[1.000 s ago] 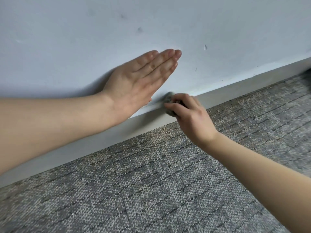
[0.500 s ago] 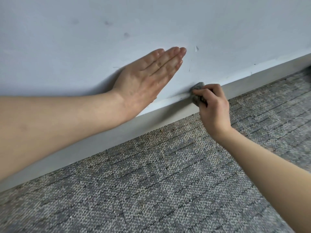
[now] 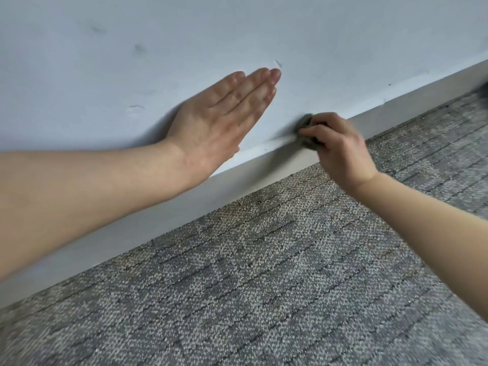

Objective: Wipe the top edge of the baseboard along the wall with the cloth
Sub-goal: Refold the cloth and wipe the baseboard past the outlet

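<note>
A grey baseboard (image 3: 264,167) runs diagonally along the foot of a pale wall (image 3: 237,35), rising toward the upper right. My right hand (image 3: 340,149) is closed around a small dark grey cloth (image 3: 306,128) and presses it against the baseboard's top edge. Only a bunched part of the cloth shows past the fingers. My left hand (image 3: 224,120) lies flat on the wall, fingers straight and together, just left of the cloth and above the baseboard.
Grey patterned carpet (image 3: 264,286) covers the floor below the baseboard. The wall carries small scuffs and chips (image 3: 140,48). A dark object (image 3: 484,88) shows at the far right edge, by the baseboard.
My right hand has slid the cloth to the right along the baseboard's top edge, away from my left hand. My left hand stays flat on the wall.
</note>
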